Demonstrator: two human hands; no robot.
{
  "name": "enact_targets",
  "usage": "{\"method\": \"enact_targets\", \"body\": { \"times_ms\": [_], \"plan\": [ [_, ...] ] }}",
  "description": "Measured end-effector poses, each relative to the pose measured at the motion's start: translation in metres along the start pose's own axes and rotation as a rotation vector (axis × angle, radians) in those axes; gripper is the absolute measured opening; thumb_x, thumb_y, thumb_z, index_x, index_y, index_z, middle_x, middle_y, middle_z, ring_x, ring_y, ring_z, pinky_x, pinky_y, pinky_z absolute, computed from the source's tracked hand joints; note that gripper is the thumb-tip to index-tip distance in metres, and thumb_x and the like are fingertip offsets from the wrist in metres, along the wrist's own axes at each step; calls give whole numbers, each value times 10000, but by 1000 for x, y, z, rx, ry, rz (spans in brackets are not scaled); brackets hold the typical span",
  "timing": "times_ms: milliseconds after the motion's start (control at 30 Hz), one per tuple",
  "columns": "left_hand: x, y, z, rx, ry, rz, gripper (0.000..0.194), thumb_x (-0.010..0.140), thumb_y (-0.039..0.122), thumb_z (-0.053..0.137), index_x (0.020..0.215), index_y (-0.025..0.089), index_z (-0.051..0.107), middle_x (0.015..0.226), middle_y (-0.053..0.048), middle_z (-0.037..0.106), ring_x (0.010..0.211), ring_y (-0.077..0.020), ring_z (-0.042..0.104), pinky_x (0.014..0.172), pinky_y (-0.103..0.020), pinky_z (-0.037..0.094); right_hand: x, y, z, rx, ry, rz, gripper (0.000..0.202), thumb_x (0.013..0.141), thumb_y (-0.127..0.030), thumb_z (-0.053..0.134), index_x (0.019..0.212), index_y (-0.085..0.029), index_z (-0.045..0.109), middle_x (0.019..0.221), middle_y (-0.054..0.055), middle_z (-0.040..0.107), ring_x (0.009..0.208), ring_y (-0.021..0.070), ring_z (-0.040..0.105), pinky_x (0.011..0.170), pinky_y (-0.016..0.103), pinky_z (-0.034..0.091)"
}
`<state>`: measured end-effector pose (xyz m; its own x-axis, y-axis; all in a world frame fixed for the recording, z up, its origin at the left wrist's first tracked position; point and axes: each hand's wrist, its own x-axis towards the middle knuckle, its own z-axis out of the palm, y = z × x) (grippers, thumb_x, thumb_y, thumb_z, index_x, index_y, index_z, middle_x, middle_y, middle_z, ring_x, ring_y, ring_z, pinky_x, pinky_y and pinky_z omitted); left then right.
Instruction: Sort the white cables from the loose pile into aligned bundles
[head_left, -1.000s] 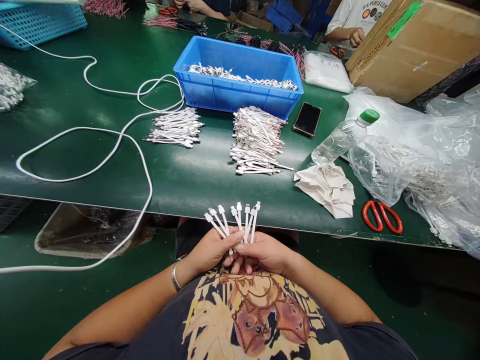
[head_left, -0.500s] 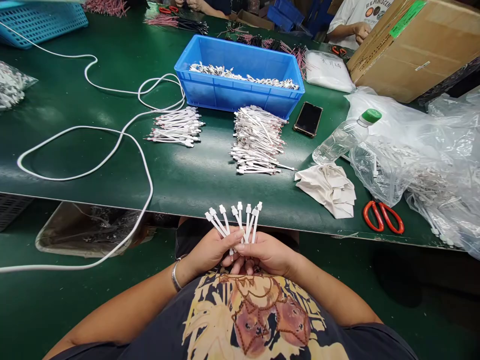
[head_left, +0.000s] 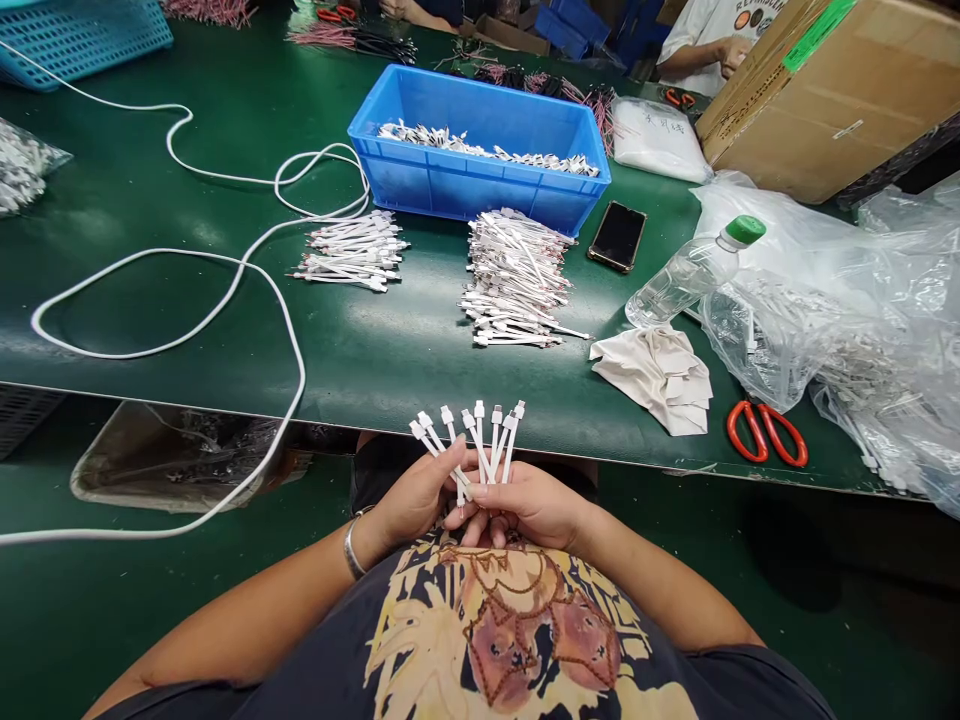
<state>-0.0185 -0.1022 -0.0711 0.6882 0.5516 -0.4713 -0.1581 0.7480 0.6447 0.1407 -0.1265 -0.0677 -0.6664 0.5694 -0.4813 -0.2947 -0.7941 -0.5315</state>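
While the right hand (head_left: 536, 502) pinches short white plug-tipped cables (head_left: 480, 438), whether the left hand (head_left: 416, 497), thumb raised, grips too is unclear. Fanned out on the wearer's side of the blue rectangular plastic bin (head_left: 472, 185), they look light, bendy, best held mid-length.

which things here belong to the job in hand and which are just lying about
Likely part of the job:
- fanned white cables
- left cable pile
- right cable pile
- blue bin

Probably just lying about:
- phone
- green-capped bottle
- crumpled cloth
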Motion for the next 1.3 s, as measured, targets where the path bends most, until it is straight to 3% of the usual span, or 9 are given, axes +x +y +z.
{"method": "enact_targets", "body": {
  "times_ms": [133,367,533,667,800,1000,1067,1167,1300],
  "plan": [
    [2,-2,-2,-104,6,-18,673,793,678,339,1027,107,610,462,9,521,316,-77,380,353,-207,346,1,-2,-1,-26,-22,-11,466,769,-371,659,1149,-125,550,887,117,688,658,143,669,403,128,436],
    [5,-3,-5,93,94,-30,426,828,525,468,811,121,600,383,63,384,329,-76,425,360,-168,278,9,1,-3,-22,8,-2,401,748,-431,659,971,-102,608,846,95,667,605,118,638,387,136,398],
    [3,-1,-2,101,-64,-22,469,856,527,410,982,109,581,454,-13,564,453,-162,589,459,-238,431,11,2,1,-103,36,6,413,723,-506,645,684,-100,585,562,15,582,433,70,526,325,143,303],
    [-2,12,4,174,-201,-54,517,798,483,548,1205,167,500,692,-70,683,531,-162,629,484,-235,446,4,-1,5,-345,36,-20,435,762,-551,584,741,-117,604,584,-4,565,439,57,485,371,164,326],
    [-4,33,11,321,-273,53,343,671,402,704,900,156,634,922,-88,675,600,-132,606,555,-252,453,-3,-6,7,-535,-71,-13,410,788,-537,565,821,-132,624,662,-3,556,535,63,490,473,184,381],
    [3,100,7,940,14,324,380,656,492,678,588,167,494,520,43,481,495,-93,429,468,-221,288,-3,-3,7,-396,-35,-20,492,748,-494,643,1093,-156,548,715,-4,576,518,58,481,447,174,329],
    [8,132,-12,1316,243,523,427,615,549,685,561,170,497,535,40,481,530,-101,417,499,-230,265,-4,-2,6,-377,-11,-12,472,753,-487,640,1074,-150,562,709,-3,581,511,50,478,453,169,327],
    [15,175,-53,1777,554,568,472,607,642,634,615,180,536,593,4,532,577,-144,462,539,-255,254,-5,-2,6,-374,9,-10,459,742,-497,644,1037,-150,586,694,-6,582,498,46,467,459,172,332],
    [19,210,-104,2078,726,540,552,581,697,610,763,175,608,786,-78,631,780,-249,556,649,-294,328,-6,-3,4,-379,2,-18,456,741,-508,640,1022,-151,596,704,0,590,495,46,462,469,178,345]
  ]
}}
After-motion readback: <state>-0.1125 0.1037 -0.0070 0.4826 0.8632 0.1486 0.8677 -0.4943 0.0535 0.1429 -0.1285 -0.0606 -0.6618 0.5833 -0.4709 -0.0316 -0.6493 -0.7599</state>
